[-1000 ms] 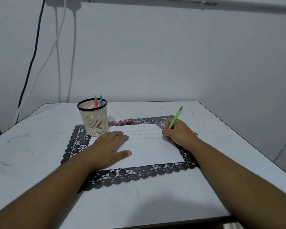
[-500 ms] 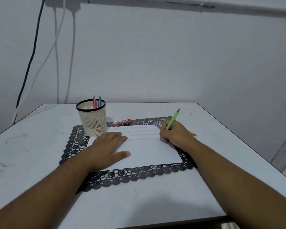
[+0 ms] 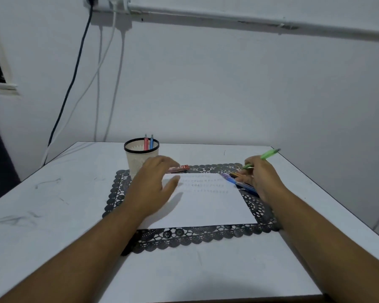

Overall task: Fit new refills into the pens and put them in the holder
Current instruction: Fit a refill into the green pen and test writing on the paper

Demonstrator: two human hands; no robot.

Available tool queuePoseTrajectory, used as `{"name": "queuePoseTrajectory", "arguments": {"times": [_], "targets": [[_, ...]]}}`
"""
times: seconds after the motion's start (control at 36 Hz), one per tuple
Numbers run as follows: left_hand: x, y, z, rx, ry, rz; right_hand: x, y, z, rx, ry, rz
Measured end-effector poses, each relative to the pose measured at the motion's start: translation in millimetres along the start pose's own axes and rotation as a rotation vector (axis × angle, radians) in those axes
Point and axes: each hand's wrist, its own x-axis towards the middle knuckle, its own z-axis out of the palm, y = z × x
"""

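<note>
Head view shows the right hand [image 3: 258, 173] pinching a green pen [image 3: 266, 155], its grip clamped on the barrel, the far end tilted up and to the right. Left hand [image 3: 157, 178] hovers with fingers relaxed and apart over the left part of a white sheet of paper [image 3: 206, 204], holding nothing. Just beside the right hand lie a blue pen [image 3: 233, 180] and an orange one, mostly hidden. The mesh pen holder [image 3: 140, 156] stands at the far left of a black lace mat [image 3: 197, 237], with a red pen [image 3: 145, 142] and a blue one upright inside.

The step in hand looks like carrying the green pen to the holder. To do it well, cross above the paper, keep the grip firm, turn the pen upright over the rim and let it drop beside the other two without tipping the light holder.

A red refill pack [image 3: 179, 168] lies far of the paper. The white surface [image 3: 53, 204] is scuffed; cables [image 3: 74, 68] hang down the pale wall.
</note>
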Motion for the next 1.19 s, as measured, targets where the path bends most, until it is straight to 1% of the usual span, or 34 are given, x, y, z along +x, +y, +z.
{"name": "queuePoseTrajectory", "arguments": {"times": [0.06,0.14,0.19,0.25,0.31,0.39,0.44,0.53,0.61,0.72,0.89,1.0,1.19], "targets": [[3,2,-8,-0.032,0.203,-0.002,-2,-7,6,-0.045,-0.004,-0.009],[6,-4,-20,0.006,0.421,-0.061,-6,-14,18,-0.168,-0.068,-0.076],[6,-12,-25,0.029,0.519,-0.148,-11,-20,29,-0.248,-0.16,-0.133],[6,-24,-27,0.005,0.561,-0.242,-18,-27,43,-0.303,-0.247,-0.221],[6,-36,-25,-0.102,0.5,-0.372,-25,-36,60,-0.318,-0.28,-0.328],[7,-53,-23,-0.312,0.279,-0.578,-35,-52,92,-0.267,-0.303,-0.482],[7,-63,-19,-0.354,0.17,-0.641,-39,-63,114,-0.25,-0.318,-0.593],[7,-74,-14,-0.416,0.103,-0.693,-42,-78,147,-0.33,-0.324,-0.712],[6,-80,-9,-0.473,0.071,-0.702,-43,-85,175,-0.425,-0.306,-0.791],[5,-84,-7,-0.464,0.089,-0.668,-41,-86,201,-0.545,-0.294,-0.85],[4,-84,-6,-0.428,0.085,-0.664,-35,-76,219,-0.677,-0.28,-0.928],[4,-86,-7,-0.424,0.09,-0.669,-32,-69,226,-0.73,-0.293,-0.922],[4,-89,-5,-0.431,0.097,-0.647,-28,-57,231,-0.844,-0.263,-0.9]]}}
